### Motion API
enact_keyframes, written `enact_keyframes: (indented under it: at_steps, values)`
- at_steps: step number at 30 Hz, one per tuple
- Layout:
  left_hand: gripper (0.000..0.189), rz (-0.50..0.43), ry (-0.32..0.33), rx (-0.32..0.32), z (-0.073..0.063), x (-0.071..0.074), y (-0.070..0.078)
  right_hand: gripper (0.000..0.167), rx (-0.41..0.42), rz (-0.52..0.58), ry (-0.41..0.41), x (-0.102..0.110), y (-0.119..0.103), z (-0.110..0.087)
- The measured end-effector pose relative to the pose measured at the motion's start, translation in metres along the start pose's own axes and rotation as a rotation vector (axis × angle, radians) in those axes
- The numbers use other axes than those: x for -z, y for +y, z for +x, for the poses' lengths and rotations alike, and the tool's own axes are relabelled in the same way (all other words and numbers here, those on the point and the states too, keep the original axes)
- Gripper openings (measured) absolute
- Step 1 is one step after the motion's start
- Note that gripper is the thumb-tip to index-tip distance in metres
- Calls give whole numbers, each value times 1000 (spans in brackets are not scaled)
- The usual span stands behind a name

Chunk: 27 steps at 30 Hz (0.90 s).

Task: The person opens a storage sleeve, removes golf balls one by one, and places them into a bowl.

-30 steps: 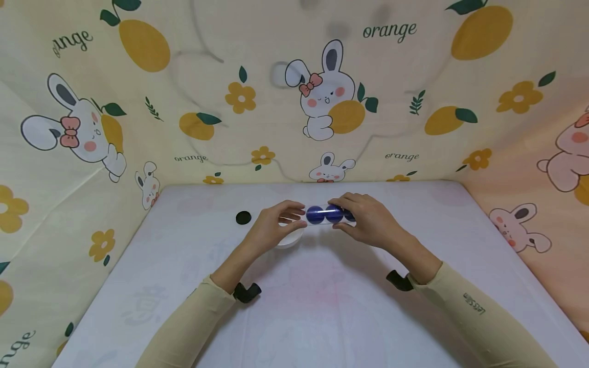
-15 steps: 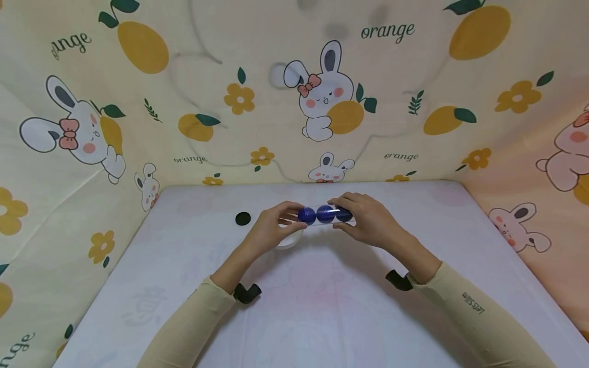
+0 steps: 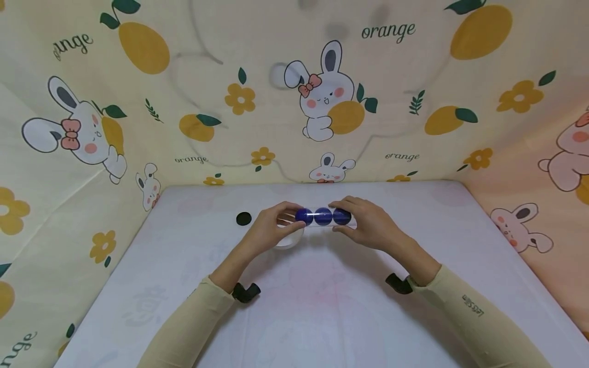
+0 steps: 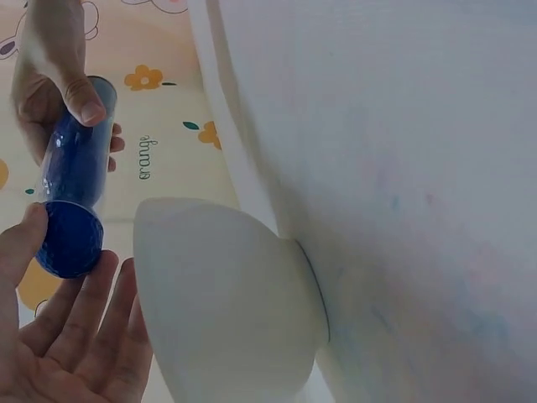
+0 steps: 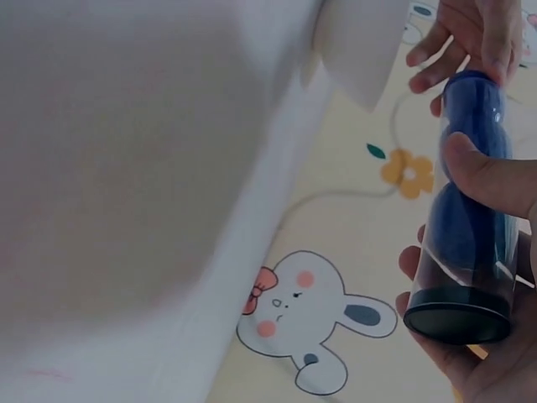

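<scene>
My right hand (image 3: 368, 220) grips a clear plastic tube (image 5: 428, 273) held level above the table, with blue balls (image 3: 323, 216) in a row inside it. A black cap (image 5: 457, 315) covers the tube's right end. At the left end, the leftmost ball (image 4: 71, 239) bulges out of the open mouth. The thumb and fingertips of my left hand (image 3: 271, 225) pinch this ball from both sides. Below and behind the left hand stands a white bowl (image 4: 226, 294), partly hidden by that hand in the head view.
A round black cap (image 3: 244, 219) lies on the white-covered table (image 3: 294, 306), left of the bowl. Patterned cloth walls (image 3: 276, 102) with rabbits and oranges enclose the back and both sides. Black wrist mounts (image 3: 247, 293) hang under both forearms.
The blue balls have slid left along the tube, and the leftmost one now sits between my left fingertips. Both hands have stayed nearly in place.
</scene>
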<state>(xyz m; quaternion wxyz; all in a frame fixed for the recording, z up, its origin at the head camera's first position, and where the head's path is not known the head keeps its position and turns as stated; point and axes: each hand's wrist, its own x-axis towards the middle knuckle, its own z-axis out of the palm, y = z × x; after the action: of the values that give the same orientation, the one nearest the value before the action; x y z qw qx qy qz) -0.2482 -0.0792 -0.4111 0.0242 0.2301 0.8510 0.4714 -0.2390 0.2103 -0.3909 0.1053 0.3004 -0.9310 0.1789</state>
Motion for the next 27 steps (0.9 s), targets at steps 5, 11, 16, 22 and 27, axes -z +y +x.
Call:
enact_keyframes:
  at_steps: [5,11,16,22,27]
  values:
    - [42,9,-1,0,1,3,-3,60,-36,42,-9,-2,3,-2]
    - [45,47,-5,4,3,8,-4,60,-64,88,-17,-3,7,-5]
    - [47,73,-10,4,5,10,-5,62,-106,118,-27,-4,7,-7]
    - [48,78,-6,17,6,16,-6,63,-130,145,-28,-5,8,-9]
    - [48,93,-21,27,7,21,-7,63,-141,168,-31,-4,7,-10]
